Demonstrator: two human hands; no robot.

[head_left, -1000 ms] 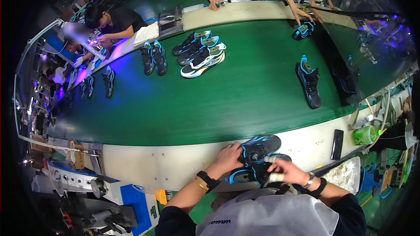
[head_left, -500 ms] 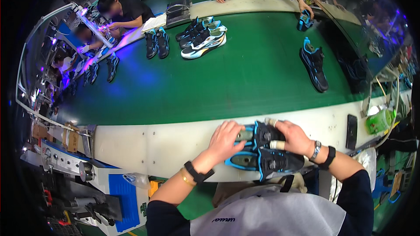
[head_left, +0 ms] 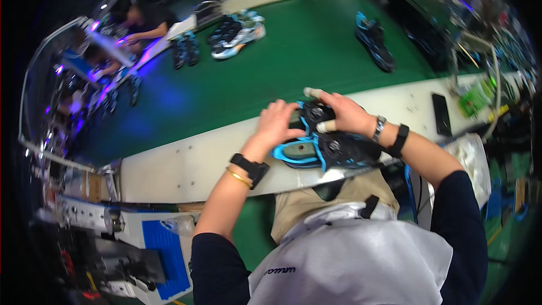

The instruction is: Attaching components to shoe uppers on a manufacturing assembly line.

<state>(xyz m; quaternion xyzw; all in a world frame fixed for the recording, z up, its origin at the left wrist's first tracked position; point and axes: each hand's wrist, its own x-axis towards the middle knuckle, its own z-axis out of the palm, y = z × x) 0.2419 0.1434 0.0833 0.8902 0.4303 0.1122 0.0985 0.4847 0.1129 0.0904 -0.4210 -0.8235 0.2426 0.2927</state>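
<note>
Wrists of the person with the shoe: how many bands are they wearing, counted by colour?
Black: 2, the left-wrist black band and the right-wrist black band
Gold: 1, the gold bangle
Silver: 1, the silver watch
Total: 4

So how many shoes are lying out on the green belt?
About 5: a cluster of roughly three shoes at the far left, a dark pair beside them counted as one, and one black-blue shoe far right. Overlaps may hide more.
</note>
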